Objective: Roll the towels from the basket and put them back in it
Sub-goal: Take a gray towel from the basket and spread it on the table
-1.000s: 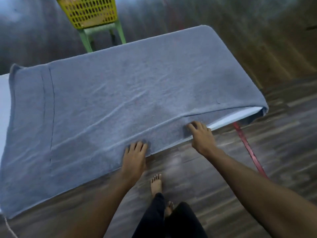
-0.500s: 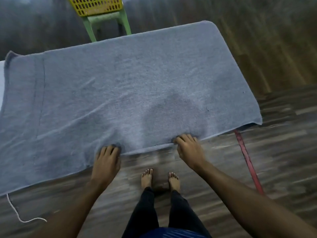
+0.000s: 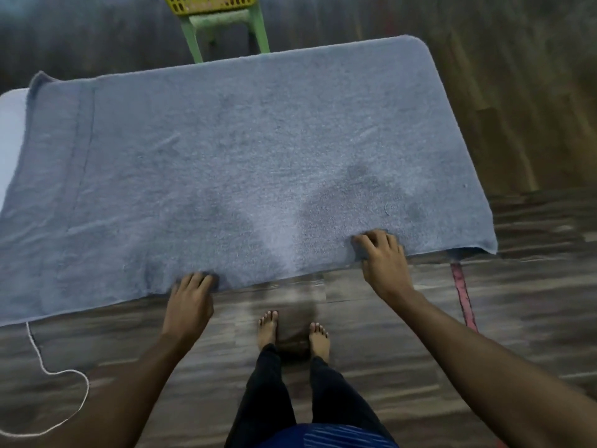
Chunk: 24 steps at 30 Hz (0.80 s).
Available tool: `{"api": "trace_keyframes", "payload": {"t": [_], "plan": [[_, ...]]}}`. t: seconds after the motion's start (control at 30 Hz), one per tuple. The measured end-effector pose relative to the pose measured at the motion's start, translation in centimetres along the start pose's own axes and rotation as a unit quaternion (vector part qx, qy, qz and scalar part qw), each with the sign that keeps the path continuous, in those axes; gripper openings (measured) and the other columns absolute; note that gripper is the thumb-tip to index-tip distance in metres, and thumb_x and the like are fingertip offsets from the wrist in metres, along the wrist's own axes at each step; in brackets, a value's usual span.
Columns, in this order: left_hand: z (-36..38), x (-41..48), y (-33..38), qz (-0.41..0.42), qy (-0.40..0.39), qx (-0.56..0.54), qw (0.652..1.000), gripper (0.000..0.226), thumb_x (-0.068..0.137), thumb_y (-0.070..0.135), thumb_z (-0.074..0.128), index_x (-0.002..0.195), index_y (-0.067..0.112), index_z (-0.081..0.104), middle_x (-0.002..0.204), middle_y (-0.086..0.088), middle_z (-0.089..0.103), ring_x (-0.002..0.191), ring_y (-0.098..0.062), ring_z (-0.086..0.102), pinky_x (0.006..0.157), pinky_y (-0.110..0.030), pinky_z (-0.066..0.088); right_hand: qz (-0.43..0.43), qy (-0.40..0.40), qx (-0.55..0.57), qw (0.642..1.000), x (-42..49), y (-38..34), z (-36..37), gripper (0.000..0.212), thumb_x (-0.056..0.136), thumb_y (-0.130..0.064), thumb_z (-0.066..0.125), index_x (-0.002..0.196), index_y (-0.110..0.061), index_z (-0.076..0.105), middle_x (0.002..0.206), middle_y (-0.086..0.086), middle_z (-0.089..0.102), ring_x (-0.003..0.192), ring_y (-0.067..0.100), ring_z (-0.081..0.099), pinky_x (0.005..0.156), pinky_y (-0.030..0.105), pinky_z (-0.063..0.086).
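Note:
A large grey-blue towel [image 3: 242,163] lies spread flat over a white table [image 3: 11,124], covering nearly all of it. My left hand [image 3: 189,302] grips the towel's near edge left of centre, fingers curled over the hem. My right hand [image 3: 382,260] grips the same edge further right, fingers bunching the cloth. The yellow basket [image 3: 210,3] sits on a green stool [image 3: 226,30] beyond the table's far side, only its lower part in view.
A white cord [image 3: 58,383] trails on the wooden floor at the lower left. A red strap [image 3: 463,299] lies on the floor under the table's right end. My bare feet [image 3: 292,331] stand close to the table's near edge.
The towel's near edge has been pulled toward me and now hides the white table edge at the right. Both hands stayed on the hem, and the view tilted down and back.

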<state>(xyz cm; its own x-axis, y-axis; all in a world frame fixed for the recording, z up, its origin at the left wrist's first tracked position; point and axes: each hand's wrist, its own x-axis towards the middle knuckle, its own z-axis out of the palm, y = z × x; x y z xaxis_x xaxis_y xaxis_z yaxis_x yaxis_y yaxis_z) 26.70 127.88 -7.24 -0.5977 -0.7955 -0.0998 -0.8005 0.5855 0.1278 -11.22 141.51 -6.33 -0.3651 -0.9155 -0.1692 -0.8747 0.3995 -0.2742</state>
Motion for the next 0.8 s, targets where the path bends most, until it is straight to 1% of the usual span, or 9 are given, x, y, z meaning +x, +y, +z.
{"api": "trace_keyframes", "payload": {"t": [0.1, 0.17, 0.23, 0.33, 0.43, 0.53, 0.63, 0.7, 0.8], "plan": [[-0.6, -1.2, 0.6, -0.033, -0.028, 0.0, 0.999, 0.038, 0.06, -0.007, 0.077, 0.094, 0.005, 0.069, 0.093, -0.013, 0.066, 0.086, -0.035, 0.062, 0.073, -0.047, 0.049, 0.019, -0.014, 0.007, 1.0, -0.3, -0.6, -0.3, 0.061, 0.069, -0.001, 0.067, 0.125, -0.019, 0.054, 0.126, 0.008, 0.049, 0.112, 0.032, 0.044, 0.091, 0.045, 0.043], [-1.5, -1.5, 0.3, -0.085, -0.024, -0.022, 0.996, 0.032, 0.064, -0.006, 0.076, 0.093, 0.005, 0.068, 0.094, -0.013, 0.066, 0.087, -0.036, 0.062, 0.074, -0.047, 0.048, 0.045, -0.016, 0.018, 0.999, -0.1, -2.2, -0.6, 0.051, 0.074, -0.005, 0.065, 0.122, -0.018, 0.057, 0.124, 0.008, 0.051, 0.113, 0.031, 0.046, 0.094, 0.045, 0.042], [-2.4, -1.7, -0.6, -0.156, -0.01, -0.054, 0.986, 0.023, 0.072, -0.002, 0.072, 0.093, 0.005, 0.066, 0.093, -0.014, 0.064, 0.087, -0.037, 0.059, 0.073, -0.046, 0.046, 0.047, -0.016, 0.053, 0.997, 0.6, -4.8, -0.7, 0.037, 0.08, -0.007, 0.063, 0.116, -0.016, 0.062, 0.12, 0.008, 0.056, 0.112, 0.031, 0.049, 0.093, 0.045, 0.043], [-3.8, -2.1, -2.8, -0.219, 0.032, -0.09, 0.971, 0.016, 0.078, 0.001, 0.067, 0.093, 0.006, 0.064, 0.092, -0.013, 0.061, 0.087, -0.037, 0.058, 0.074, -0.045, 0.045, 0.005, -0.04, 0.131, 0.991, 1.6, -10.3, -0.3, 0.028, 0.085, -0.007, 0.061, 0.111, -0.014, 0.066, 0.115, 0.008, 0.061, 0.107, 0.03, 0.056, 0.089, 0.043, 0.048], [-5.3, -2.2, -5.8, -0.27, 0.051, -0.116, 0.955, 0.021, 0.083, 0.005, 0.065, 0.103, 0.006, 0.064, 0.104, -0.015, 0.061, 0.097, -0.037, 0.058, 0.081, -0.045, 0.046, -0.052, -0.082, 0.181, 0.979, 2.5, -16.9, 0.5, 0.023, 0.087, -0.009, 0.06, 0.109, -0.013, 0.067, 0.113, 0.008, 0.064, 0.106, 0.028, 0.058, 0.088, 0.038, 0.048], [-6.2, -2.5, -10.1, -0.322, 0.064, -0.132, 0.935, 0.026, 0.087, 0.009, 0.061, 0.113, 0.006, 0.062, 0.117, -0.014, 0.059, 0.108, -0.035, 0.055, 0.089, -0.045, 0.045, -0.104, -0.127, 0.172, 0.971, 3.4, -24.3, 1.8, 0.029, 0.088, -0.011, 0.058, 0.115, -0.016, 0.065, 0.121, 0.006, 0.06, 0.114, 0.026, 0.053, 0.095, 0.038, 0.045], [-6.3, -2.9, -15.9, -0.329, 0.054, -0.131, 0.934, 0.034, 0.089, 0.014, 0.059, 0.122, 0.009, 0.057, 0.13, -0.014, 0.053, 0.117, -0.034, 0.049, 0.093, -0.046, 0.045, -0.157, -0.17, 0.13, 0.964, 4.4, -31.3, 4.0, 0.04, 0.088, -0.012, 0.056, 0.127, -0.018, 0.058, 0.131, 0.005, 0.051, 0.123, 0.025, 0.044, 0.1, 0.039, 0.042], [-5.9, -3.3, -19.9, -0.321, 0.022, -0.121, 0.939, 0.043, 0.091, 0.02, 0.057, 0.133, 0.012, 0.05, 0.143, -0.016, 0.042, 0.129, -0.035, 0.041, 0.102, -0.05, 0.04, -0.172, -0.176, 0.086, 0.965, 5.0, -35.2, 5.5, 0.048, 0.086, -0.011, 0.056, 0.133, -0.018, 0.053, 0.135, 0.006, 0.046, 0.126, 0.028, 0.04, 0.099, 0.042, 0.042], [-5.3, -4.3, -24.8, -0.299, -0.053, -0.124, 0.945, 0.054, 0.097, 0.03, 0.052, 0.147, 0.019, 0.036, 0.156, -0.015, 0.025, 0.142, -0.034, 0.024, 0.114, -0.051, 0.023, -0.134, -0.188, 0.043, 0.972, 5.2, -38.9, 7.3, 0.056, 0.085, -0.013, 0.057, 0.139, -0.018, 0.048, 0.143, 0.008, 0.04, 0.13, 0.033, 0.037, 0.101, 0.044, 0.042]]}}
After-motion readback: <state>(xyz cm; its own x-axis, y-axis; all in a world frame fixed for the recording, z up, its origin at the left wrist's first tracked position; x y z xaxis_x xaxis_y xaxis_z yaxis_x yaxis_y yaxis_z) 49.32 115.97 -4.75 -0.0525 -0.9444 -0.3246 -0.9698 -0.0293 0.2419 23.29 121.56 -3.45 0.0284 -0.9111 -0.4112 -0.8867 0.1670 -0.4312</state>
